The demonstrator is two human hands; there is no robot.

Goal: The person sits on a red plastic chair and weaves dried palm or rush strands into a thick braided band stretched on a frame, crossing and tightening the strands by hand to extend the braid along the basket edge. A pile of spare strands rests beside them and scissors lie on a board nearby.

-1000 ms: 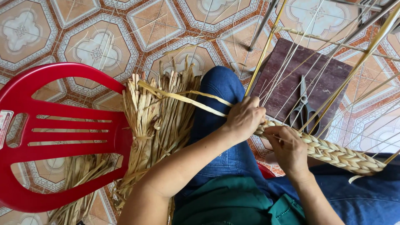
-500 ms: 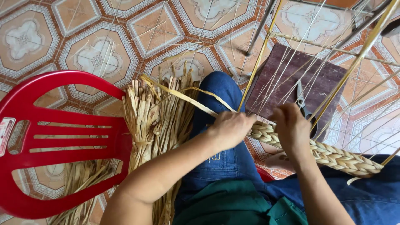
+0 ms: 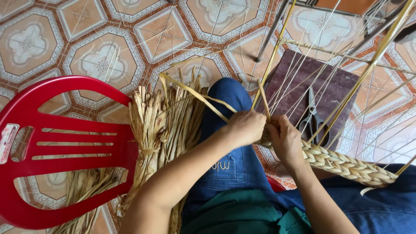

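A: What is the biggest thing down there?

B: The tiled floor (image 3: pixel 108 39); it has orange and white shapes; next is the red plastic chair (image 3: pixel 52 143), lying at 9 o'clock.

A: And beside the chair?

B: A bundle of dry straw strips (image 3: pixel 167 125); it leans between the chair and the blue jeans leg (image 3: pixel 229 160); some strips lie under the chair too.

A: What is at 2 o'clock?

B: A dark board (image 3: pixel 333 91) on the floor; thin pale strings cross over it; grey scissors (image 3: pixel 313 119) lie on it.

A: Where is the braid?

B: The straw braid (image 3: pixel 346 164) runs from the middle out to 4 o'clock; its near end sits right in the hands.

A: What are the hands doing?

B: The left hand (image 3: pixel 245 126) has a closed grip on loose strips at the braid's end; one long flat strip runs off from it toward 10 o'clock; the right hand (image 3: pixel 284 138) is touching it, its grip closed around the braid; one strip sticks up between them.
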